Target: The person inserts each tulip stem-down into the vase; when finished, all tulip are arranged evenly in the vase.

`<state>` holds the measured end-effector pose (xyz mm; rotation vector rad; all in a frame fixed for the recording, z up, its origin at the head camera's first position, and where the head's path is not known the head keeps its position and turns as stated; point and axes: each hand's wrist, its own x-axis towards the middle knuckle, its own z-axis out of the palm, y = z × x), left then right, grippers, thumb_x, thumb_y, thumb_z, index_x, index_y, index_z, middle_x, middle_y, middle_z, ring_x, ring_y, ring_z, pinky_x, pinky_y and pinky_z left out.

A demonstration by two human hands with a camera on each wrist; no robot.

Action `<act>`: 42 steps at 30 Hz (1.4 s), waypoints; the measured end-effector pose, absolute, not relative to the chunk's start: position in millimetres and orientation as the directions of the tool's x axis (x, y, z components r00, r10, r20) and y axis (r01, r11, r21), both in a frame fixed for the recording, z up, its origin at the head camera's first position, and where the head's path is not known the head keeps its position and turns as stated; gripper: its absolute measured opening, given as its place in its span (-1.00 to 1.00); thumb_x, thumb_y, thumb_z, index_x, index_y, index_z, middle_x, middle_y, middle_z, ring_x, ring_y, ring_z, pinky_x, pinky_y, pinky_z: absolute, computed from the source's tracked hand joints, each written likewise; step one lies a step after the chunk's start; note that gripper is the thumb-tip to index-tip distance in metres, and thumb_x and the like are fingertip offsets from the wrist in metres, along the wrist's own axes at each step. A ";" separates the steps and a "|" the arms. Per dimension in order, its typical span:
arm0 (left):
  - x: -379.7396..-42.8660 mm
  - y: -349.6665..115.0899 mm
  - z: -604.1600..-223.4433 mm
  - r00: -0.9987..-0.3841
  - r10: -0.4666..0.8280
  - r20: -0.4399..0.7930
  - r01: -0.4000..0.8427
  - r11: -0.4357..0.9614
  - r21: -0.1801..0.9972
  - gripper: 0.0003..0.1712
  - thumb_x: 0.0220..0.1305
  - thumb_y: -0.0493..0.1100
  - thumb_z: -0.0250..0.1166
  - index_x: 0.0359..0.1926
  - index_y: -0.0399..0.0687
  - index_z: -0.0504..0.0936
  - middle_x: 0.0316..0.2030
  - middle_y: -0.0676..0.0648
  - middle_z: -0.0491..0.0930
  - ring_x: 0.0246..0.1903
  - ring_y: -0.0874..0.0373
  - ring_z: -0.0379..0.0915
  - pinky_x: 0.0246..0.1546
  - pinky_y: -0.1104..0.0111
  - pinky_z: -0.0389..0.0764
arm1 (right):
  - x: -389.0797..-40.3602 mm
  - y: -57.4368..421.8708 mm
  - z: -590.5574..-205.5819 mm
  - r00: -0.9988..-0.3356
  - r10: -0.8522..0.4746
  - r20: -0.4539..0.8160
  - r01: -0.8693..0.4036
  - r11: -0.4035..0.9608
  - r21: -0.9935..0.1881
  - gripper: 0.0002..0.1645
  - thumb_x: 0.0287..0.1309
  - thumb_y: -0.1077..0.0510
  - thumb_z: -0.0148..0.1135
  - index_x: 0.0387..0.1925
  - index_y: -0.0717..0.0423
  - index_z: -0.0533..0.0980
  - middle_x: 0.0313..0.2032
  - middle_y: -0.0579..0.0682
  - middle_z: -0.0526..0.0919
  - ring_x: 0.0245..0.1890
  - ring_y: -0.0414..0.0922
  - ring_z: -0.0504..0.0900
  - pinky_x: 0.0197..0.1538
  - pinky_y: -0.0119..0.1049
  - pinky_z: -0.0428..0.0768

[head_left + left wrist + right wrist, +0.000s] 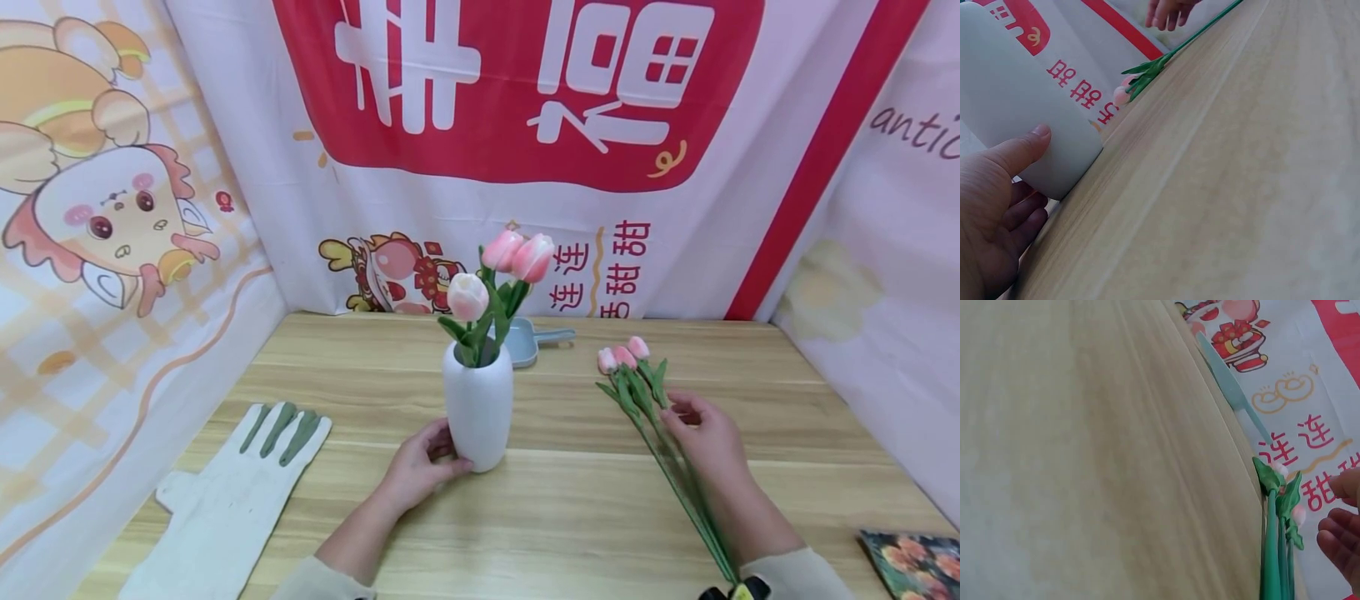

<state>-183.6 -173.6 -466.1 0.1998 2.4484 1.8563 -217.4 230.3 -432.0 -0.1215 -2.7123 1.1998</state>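
Observation:
A white vase (478, 408) stands upright mid-table, with several pink and white tulips (468, 297) in it. Low on its left side, my left hand (422, 467) holds the vase. The left wrist view shows the thumb against the vase wall and fingers (1025, 219) curled near its base. To the right lie loose pink tulips (637, 392) with long green stems. Beside their leaves hovers my right hand (705, 433), its fingers loosely bent. In the right wrist view, a gap shows between that hand (1342, 531) and the stems (1277, 556).
Behind the vase is a small blue-grey pan (523, 343). A flat white glove-shaped piece (217, 508) with green stripes lies at the left. At the right edge is a flower-patterned card or booklet (918, 562). A black and yellow object (738, 592) is partly cut off below. Printed cloths surround the table.

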 end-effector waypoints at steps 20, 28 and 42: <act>-183.7 -174.0 -468.5 -0.990 0.137 0.039 0.075 0.268 0.960 -0.24 -0.01 -0.19 0.55 0.24 -0.17 0.47 0.14 -0.25 0.59 0.12 -0.11 0.54 0.24 0.05 0.53 | -226.0 252.6 -450.6 -0.999 0.043 -0.002 0.035 0.794 -0.607 -0.55 0.26 0.08 0.21 0.02 0.35 0.54 -0.21 0.21 0.67 -0.18 0.06 0.61 -0.19 -0.16 0.54; -183.2 -173.4 -468.2 -0.991 0.134 0.031 0.066 0.270 0.960 -0.24 0.00 -0.19 0.54 0.25 -0.16 0.47 0.15 -0.24 0.58 0.14 -0.11 0.53 0.25 0.06 0.52 | -227.4 254.0 -452.0 -0.999 0.039 -0.011 0.038 0.806 -0.591 -0.61 0.25 0.12 0.16 -0.04 0.37 0.57 -0.12 0.31 0.68 -0.12 0.19 0.62 -0.11 0.00 0.57; -183.3 -172.9 -466.8 -0.992 0.123 0.027 0.060 0.276 0.959 -0.24 -0.01 -0.18 0.55 0.25 -0.16 0.47 0.15 -0.24 0.58 0.14 -0.11 0.53 0.25 0.05 0.52 | -227.4 261.2 -430.6 -0.992 0.123 -0.016 0.092 0.650 -0.755 -0.45 0.33 0.04 0.12 0.17 0.38 0.47 -0.20 0.10 0.66 -0.35 -0.30 0.50 -0.35 -0.46 0.54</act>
